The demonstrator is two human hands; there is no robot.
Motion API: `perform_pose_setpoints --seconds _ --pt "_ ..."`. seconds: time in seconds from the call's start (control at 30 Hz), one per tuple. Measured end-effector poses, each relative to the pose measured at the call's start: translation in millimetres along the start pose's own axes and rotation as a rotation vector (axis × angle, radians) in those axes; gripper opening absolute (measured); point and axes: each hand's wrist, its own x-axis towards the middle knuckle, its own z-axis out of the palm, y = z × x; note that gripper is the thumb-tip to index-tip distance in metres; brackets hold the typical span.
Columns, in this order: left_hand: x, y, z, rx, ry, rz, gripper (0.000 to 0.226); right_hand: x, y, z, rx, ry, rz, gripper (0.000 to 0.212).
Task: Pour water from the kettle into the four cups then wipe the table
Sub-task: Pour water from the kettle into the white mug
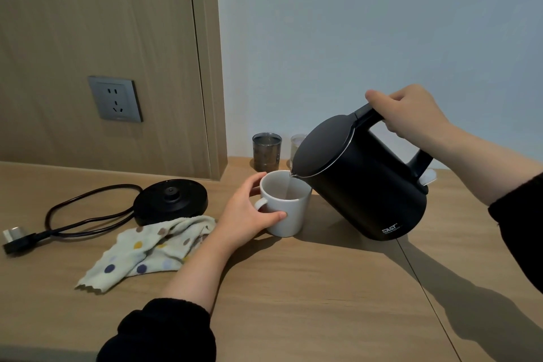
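My right hand (410, 114) grips the handle of a black kettle (361, 182), which is tilted with its spout over a white mug (289, 209). A thin stream of water runs from the spout into the mug. My left hand (249, 214) holds the mug by its side and handle on the wooden table (293, 303). Behind the mug stand a dark glass (266, 151) and a clear glass (296, 145), the clear one partly hidden by the kettle. A white object (429, 177) peeks out behind the kettle's handle. A spotted cloth (147, 250) lies crumpled to the left of my left hand.
The black kettle base (170, 200) sits at the back left, its cord looping to a plug (17, 238) near the left edge. A wall socket (116, 99) is on the wooden panel behind. A seam (423, 288) runs across the table at the right.
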Motion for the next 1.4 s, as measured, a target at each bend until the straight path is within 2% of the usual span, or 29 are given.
perform_pose_setpoints --seconds 1.4 --pt "2 -4 3 0.003 0.019 -0.005 0.079 7 -26 -2 -0.244 -0.039 -0.069 0.051"
